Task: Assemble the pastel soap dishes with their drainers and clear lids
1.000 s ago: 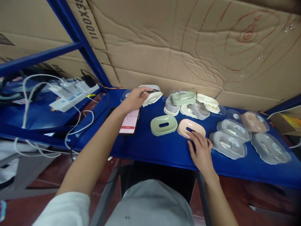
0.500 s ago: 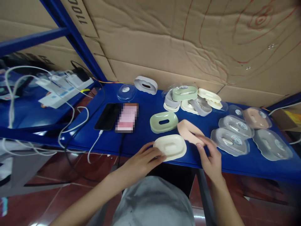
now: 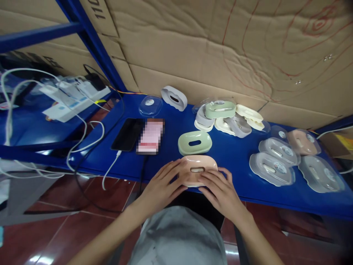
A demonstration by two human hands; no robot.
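Observation:
A pink soap dish tray [image 3: 202, 161] with a slot in its middle sits on a cream base near the table's front edge. The cream base shows through the slot and as a thin rim below; the rest of it is hidden. My left hand [image 3: 169, 180] grips the left side of the dish. On the right side, my right hand [image 3: 219, 186] has its fingers over the tray's near edge and its thumb below. Just behind the pair lies a light green slotted tray [image 3: 202, 137], apart from both hands.
At the back stand a grey slotted tray [image 3: 180, 100] and a pile of dishes with a green one [image 3: 220, 109] on top. Several dishes under clear covers [image 3: 271, 169] lie right. Left are a black phone [image 3: 127, 135], a pixelated pink-screened one [image 3: 151, 136] and a power strip [image 3: 74, 105].
The pink tray has moved left in my right hand and now lies over the cream base. My left hand stays at the left side. The view has shifted slightly.

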